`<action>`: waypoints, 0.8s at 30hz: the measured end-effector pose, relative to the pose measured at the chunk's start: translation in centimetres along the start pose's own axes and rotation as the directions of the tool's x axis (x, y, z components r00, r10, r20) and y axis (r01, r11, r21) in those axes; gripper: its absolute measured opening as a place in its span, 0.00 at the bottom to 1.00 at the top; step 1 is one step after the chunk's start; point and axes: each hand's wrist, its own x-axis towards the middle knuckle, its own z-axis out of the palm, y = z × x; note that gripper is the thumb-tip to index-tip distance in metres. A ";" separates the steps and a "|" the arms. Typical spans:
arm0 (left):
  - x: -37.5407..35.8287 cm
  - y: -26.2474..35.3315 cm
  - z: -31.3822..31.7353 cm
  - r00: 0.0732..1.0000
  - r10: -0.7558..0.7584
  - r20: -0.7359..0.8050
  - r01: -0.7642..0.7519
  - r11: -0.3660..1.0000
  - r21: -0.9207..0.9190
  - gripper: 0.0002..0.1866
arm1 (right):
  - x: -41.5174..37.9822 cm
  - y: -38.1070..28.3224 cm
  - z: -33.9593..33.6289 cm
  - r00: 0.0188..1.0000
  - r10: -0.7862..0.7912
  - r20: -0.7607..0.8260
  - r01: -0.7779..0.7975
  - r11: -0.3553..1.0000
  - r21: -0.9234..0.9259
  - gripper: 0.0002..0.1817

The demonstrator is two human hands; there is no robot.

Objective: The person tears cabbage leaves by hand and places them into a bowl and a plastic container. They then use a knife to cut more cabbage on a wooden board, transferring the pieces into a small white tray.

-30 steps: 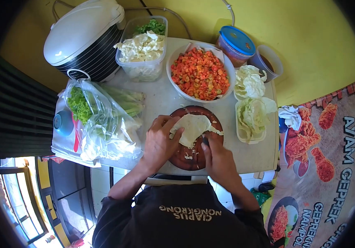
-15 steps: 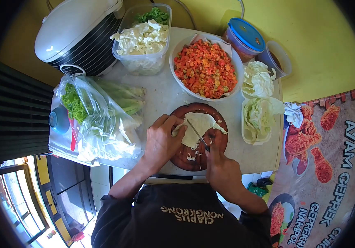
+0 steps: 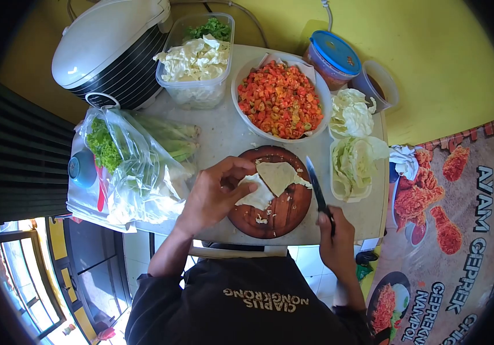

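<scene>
Two pieces of pale cabbage leaf lie on the round wooden board: the left piece and the right piece, with small scraps around them. My left hand is at the board's left side, its thumb over the edge of the left piece, fingers curled and apart from the thumb. Right of the board, my right hand is wrapped round the black handle of a knife, whose blade points up and away, off the leaf. The wooden board shows dark red-brown wood.
Beyond the board is a white bowl of chopped red vegetables. Cabbage-filled tubs stand right, near a blue-lidded container. At left are bagged greens, a clear box of leaves and a rice cooker.
The leaf is now in two separate pieces. My right hand has moved right with the knife, off the board. My left hand has shifted slightly left and its fingers have loosened.
</scene>
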 end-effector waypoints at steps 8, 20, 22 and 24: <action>3.5 0.5 3.6 0.925 0.356 0.135 -0.376 0.800 0.467 0.20 | 3.4 0.2 3.2 0.994 0.086 -0.068 -0.059 0.941 0.334 0.12; 4.1 2.1 -0.1 0.933 0.285 0.219 -0.352 0.849 0.394 0.12 | 3.7 2.5 4.6 0.985 -0.046 -0.167 0.102 0.932 0.347 0.12; 4.6 5.0 -2.6 0.959 0.274 0.067 -0.282 0.940 0.193 0.12 | 3.6 2.5 4.5 0.985 -0.053 -0.166 0.110 0.929 0.354 0.12; 5.9 6.1 -4.9 0.892 0.427 -0.146 -0.389 0.892 0.232 0.13 | 3.5 2.6 4.5 0.990 -0.038 -0.138 0.087 0.926 0.368 0.12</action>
